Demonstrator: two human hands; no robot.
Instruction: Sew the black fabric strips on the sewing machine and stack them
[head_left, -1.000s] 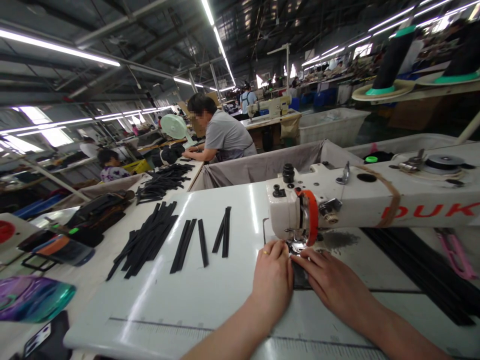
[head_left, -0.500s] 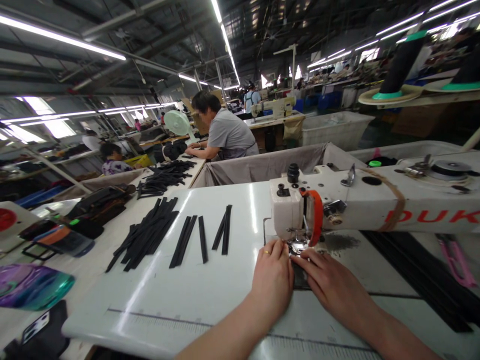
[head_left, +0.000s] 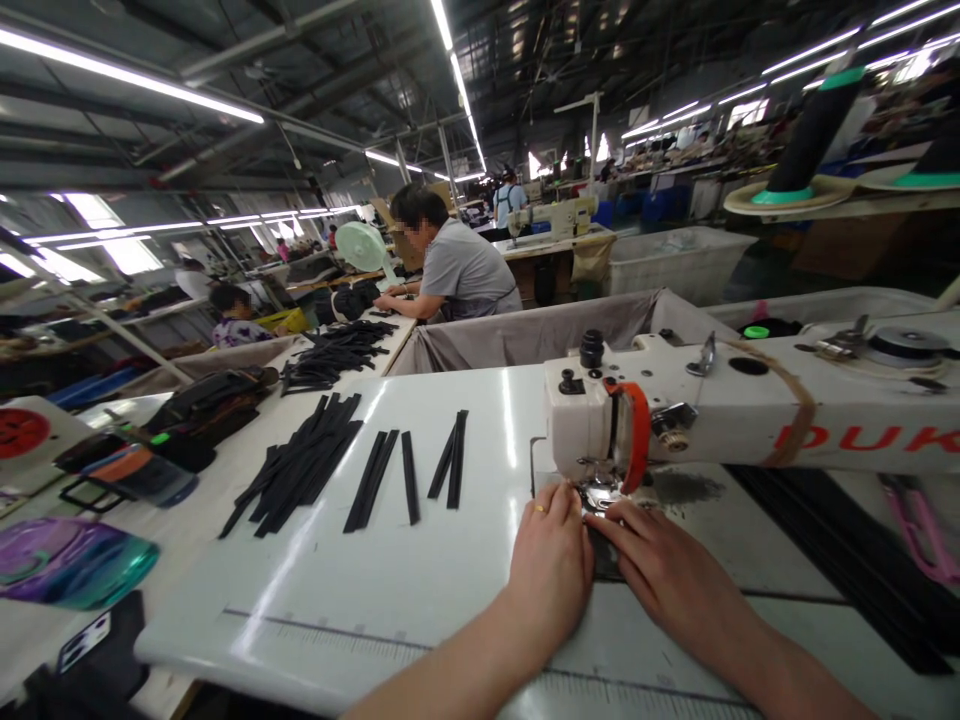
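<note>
My left hand [head_left: 551,550], a ring on one finger, is at the front of the presser foot [head_left: 601,496] with its fingers bent and close together. My right hand [head_left: 660,555] comes in from the other side, its fingertips pressed down almost against the left ones. Whatever lies beneath the fingertips is hidden. Over them stands the white sewing machine [head_left: 720,400] with an orange guard [head_left: 637,437]. Several short black fabric strips [head_left: 371,480] lie apart on the pale table left of my hands, beside a larger pile of black strips [head_left: 300,470].
Long black strips [head_left: 832,560] and pink-handled snips [head_left: 919,530] lie to the right under the machine arm. A purple-teal bottle [head_left: 82,560], a mug [head_left: 139,470] and a phone [head_left: 86,640] are at left. A co-worker [head_left: 469,260] sits beyond a cloth-lined bin [head_left: 525,335].
The view has shifted slightly, so everything sits a little further right. Both hands stay at the presser foot with no clear movement of their own.
</note>
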